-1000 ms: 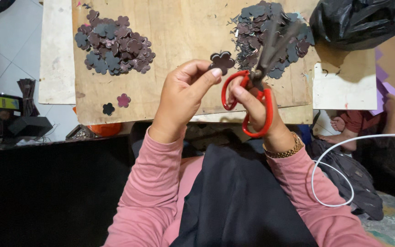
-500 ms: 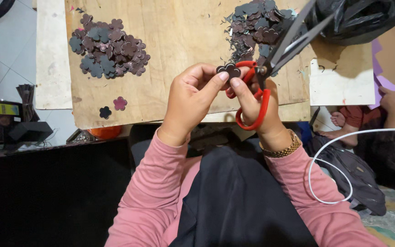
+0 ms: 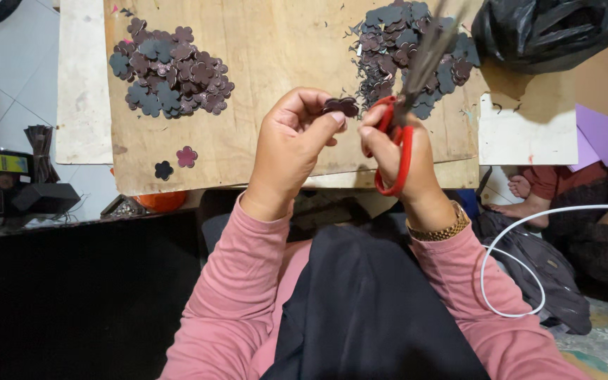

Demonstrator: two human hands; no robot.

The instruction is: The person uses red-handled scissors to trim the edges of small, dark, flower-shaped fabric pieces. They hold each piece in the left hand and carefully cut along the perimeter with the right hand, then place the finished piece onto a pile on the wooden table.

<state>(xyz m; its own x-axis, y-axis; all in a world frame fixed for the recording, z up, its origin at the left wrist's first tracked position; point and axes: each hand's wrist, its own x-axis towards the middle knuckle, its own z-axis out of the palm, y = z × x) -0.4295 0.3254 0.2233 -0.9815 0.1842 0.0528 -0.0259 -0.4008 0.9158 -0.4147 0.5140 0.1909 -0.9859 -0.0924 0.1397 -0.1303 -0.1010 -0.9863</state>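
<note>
Dark flower cutouts [image 3: 170, 70] beside scissors [image 3: 399, 134]

Pink long sleeves [image 3: 248, 281], gold wristwatch [image 3: 436, 229], dark apron [image 3: 367, 309].

Between the left pile of flower cut-outs [image 3: 170, 74] and the right pile of cut-outs [image 3: 409, 49] runs a wide bare strip of the wooden board [image 3: 283, 42], open from the far edge down to the left hand [image 3: 293, 148] and right hand [image 3: 406, 158]. The red-handled scissors [image 3: 399, 134] slant up over the right pile (blades blurred), and a black plastic bag [image 3: 550, 32] closes off the far right corner. Near the board's front left, two loose flowers [image 3: 176, 163] lie apart, with bare wood around them.
</note>
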